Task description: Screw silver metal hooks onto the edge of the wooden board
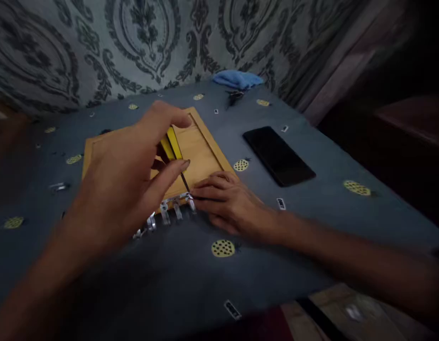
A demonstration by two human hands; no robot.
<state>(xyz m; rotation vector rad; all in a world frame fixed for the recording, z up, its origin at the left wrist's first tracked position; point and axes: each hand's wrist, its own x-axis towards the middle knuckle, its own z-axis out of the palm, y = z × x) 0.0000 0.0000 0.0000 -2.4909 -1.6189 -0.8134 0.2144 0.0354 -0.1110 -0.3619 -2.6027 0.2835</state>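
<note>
My left hand (123, 161) is closed around the yellow handle of a screwdriver (174, 144). The dark shaft points down to the near edge of a wooden board (201, 147), which has a raised frame. Along that edge runs a shiny metal rail with several hooks (176, 208), and the screwdriver tip meets it near its right end. My right hand (237, 203) grips the board's near right corner, fingertips on top beside the tip. Whether those fingers also pinch a screw is hidden. My left hand covers much of the board's left side.
A black phone (279, 156) lies to the right on the blue pineapple-print cloth (311, 227). At the back are a folded blue cloth (238, 79) and a small dark object (234, 97) by the patterned curtain (144, 42). A small shiny metal piece (59, 186) lies at left.
</note>
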